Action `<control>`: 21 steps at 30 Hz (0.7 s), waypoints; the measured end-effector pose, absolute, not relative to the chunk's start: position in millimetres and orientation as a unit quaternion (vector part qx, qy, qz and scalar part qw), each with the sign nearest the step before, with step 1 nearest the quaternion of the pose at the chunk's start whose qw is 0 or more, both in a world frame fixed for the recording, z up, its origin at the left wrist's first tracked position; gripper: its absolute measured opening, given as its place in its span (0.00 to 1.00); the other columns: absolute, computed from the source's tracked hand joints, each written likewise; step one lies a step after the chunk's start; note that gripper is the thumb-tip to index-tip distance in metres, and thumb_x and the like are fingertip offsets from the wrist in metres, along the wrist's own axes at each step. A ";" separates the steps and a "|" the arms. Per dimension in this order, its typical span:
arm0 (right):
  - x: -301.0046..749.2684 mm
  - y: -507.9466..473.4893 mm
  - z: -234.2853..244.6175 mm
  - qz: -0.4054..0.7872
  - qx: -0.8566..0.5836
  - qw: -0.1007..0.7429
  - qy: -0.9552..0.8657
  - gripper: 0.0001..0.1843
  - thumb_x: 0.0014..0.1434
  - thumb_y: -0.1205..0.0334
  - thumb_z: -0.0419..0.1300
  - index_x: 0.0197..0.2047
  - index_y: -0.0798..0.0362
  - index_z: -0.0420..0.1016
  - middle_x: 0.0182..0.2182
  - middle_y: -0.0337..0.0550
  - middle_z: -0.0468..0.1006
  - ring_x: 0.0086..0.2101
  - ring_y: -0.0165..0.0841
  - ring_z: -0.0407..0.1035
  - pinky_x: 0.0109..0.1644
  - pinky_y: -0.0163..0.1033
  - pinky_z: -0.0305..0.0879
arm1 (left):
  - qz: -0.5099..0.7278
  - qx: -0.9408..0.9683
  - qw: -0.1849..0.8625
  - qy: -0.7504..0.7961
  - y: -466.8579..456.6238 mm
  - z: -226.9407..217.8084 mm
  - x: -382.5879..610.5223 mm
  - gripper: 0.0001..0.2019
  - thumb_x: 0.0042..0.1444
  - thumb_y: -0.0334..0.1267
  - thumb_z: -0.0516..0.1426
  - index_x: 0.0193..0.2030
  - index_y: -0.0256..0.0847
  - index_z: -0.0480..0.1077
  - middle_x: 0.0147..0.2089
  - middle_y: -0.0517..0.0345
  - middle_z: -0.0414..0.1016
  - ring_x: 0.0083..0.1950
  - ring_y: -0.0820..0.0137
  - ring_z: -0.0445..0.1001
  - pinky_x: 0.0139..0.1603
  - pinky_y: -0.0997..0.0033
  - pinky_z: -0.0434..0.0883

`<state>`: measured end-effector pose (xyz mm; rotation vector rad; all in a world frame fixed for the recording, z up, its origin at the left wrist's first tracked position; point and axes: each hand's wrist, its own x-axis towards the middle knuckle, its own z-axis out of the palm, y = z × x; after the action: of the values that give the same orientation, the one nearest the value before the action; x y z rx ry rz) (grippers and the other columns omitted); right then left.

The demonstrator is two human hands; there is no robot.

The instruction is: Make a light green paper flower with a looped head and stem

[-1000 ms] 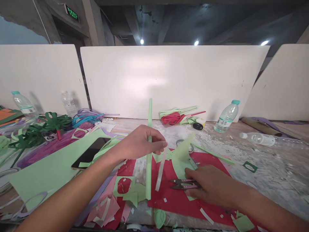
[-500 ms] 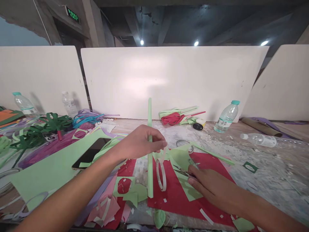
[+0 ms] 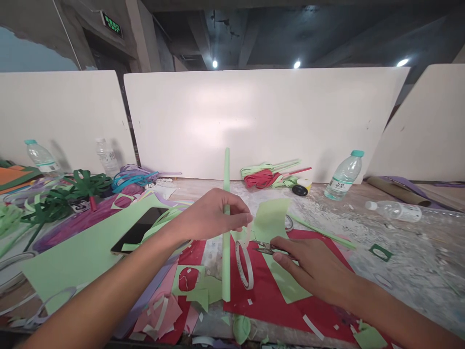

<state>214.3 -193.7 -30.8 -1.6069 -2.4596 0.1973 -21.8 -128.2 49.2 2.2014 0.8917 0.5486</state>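
My left hand (image 3: pixel 209 215) pinches a long light-green paper tube (image 3: pixel 226 232) and holds it upright over the table. A strip of tape runs from the same fingers down to a hanging tape roll (image 3: pixel 244 264). My right hand (image 3: pixel 312 269) grips small scissors (image 3: pixel 268 248), whose blades point left toward the tape strip. Under that hand lies a light-green paper piece (image 3: pixel 281 278) with its far flap curled up, on a red sheet (image 3: pixel 271 295).
A phone (image 3: pixel 140 231) lies on a big green sheet (image 3: pixel 80 254) at the left. Paper scraps litter the near edge. Water bottles (image 3: pixel 343 175) stand or lie at the right and far left. White partition boards (image 3: pixel 265 121) close off the back.
My right hand picked the scissors up from the red sheet and moved them left toward the tape. The tape strip now hangs as a roll. The green paper flap lifted.
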 end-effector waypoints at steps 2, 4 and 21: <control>210.2 -192.1 -31.2 0.055 -0.538 0.097 -0.835 0.20 0.67 0.49 0.38 0.41 0.47 0.67 0.25 0.38 0.74 0.25 0.36 0.66 0.27 0.37 0.47 | 0.212 0.848 0.345 0.342 -129.0 49.1 -21.8 0.12 0.55 0.45 0.54 0.31 0.41 0.74 0.27 0.59 0.75 0.28 0.73 0.70 0.26 0.75 0.62; 205.7 -190.3 -31.2 0.043 -0.530 0.098 -0.841 0.20 0.67 0.49 0.39 0.41 0.48 0.68 0.25 0.38 0.74 0.25 0.36 0.66 0.27 0.37 0.46 | 0.214 0.848 0.346 0.339 -130.0 48.9 -21.4 0.12 0.55 0.45 0.54 0.31 0.41 0.74 0.27 0.60 0.75 0.27 0.74 0.68 0.25 0.76 0.61; 194.2 -180.0 -29.4 -0.028 -0.480 0.117 -0.869 0.18 0.65 0.53 0.44 0.41 0.50 0.73 0.25 0.41 0.77 0.25 0.35 0.70 0.27 0.37 0.46 | 0.218 0.857 0.335 0.325 -135.8 50.4 -19.7 0.11 0.55 0.43 0.54 0.30 0.40 0.74 0.26 0.59 0.73 0.25 0.75 0.64 0.23 0.76 0.59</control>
<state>194.2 -180.0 -29.4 -1.4033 -2.5437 -0.0834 -19.7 -135.8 50.4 2.2357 0.8481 0.5689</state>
